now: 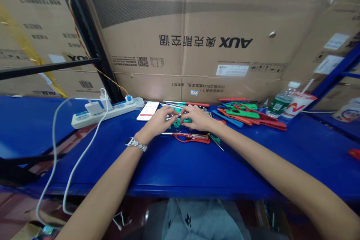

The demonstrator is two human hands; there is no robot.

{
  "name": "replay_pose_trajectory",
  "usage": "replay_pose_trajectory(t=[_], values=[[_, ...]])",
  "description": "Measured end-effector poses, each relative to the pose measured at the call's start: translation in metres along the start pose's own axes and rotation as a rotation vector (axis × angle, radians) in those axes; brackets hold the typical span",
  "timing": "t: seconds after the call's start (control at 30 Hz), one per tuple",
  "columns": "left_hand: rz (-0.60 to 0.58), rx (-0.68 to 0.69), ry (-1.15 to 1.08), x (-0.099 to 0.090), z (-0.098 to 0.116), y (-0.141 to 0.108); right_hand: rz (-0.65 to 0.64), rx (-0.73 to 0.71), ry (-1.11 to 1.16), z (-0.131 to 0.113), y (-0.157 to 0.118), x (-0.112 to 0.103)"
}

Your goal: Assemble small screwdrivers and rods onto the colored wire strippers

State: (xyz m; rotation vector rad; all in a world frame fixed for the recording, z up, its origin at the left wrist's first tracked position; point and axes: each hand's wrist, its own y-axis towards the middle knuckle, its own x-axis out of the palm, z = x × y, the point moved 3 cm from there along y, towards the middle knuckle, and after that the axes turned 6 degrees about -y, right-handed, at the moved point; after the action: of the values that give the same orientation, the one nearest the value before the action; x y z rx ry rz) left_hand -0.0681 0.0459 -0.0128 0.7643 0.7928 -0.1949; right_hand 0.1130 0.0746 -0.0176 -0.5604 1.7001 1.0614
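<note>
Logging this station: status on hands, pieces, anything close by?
Left hand, right hand at green pieces; grip unclear. Pieces partly hidden. Red tool on near side, phone beside left hand.

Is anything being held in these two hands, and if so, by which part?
It cannot be told. The left hand and right hand are curled at the small green pieces, but any grip on one is too small to make out.

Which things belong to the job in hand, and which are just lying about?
Likely job:
- green plastic pieces at the fingers
- lighter-like red casing
- coloured casings at right

Likely lying about:
- phone
- power strip
- green-labelled bottle
- cup with straw
</note>
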Motion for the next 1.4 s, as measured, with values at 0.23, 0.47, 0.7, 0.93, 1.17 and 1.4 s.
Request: replay_pose_trajectory(t=[0.23, 0.47, 0.7, 0.93, 1.17, 1.4], values=[[0.096, 0.172, -0.129, 0.0, 0.021, -0.001, 0.244, 0.432, 0.92, 0.011, -0.014, -0.007], [0.061, 0.327, -0.081, 0.008, 0.042, -0.001, 0.262, 0.594, 1.125, -0.009, -0.03, -0.013], [0.059, 0.177, -0.172, 0.009, 0.035, 0.001, 0.297, 0.577, 1.003, -0.019, -0.033, -0.011], [0.038, 0.066, -0.318, 0.013, 0.024, 0.001, 0.243, 0.547, 0.97, -0.027, -0.031, -0.013], [0.048, 0.192, -0.048, 0.011, 0.037, -0.001, 0.286, 0.544, 0.951, -0.022, -0.037, -0.007], [-0.014, 0.132, -0.181, 0.01, 0.032, 0.0, 0.27, 0.562, 0.907, -0.023, -0.038, 0.0]])
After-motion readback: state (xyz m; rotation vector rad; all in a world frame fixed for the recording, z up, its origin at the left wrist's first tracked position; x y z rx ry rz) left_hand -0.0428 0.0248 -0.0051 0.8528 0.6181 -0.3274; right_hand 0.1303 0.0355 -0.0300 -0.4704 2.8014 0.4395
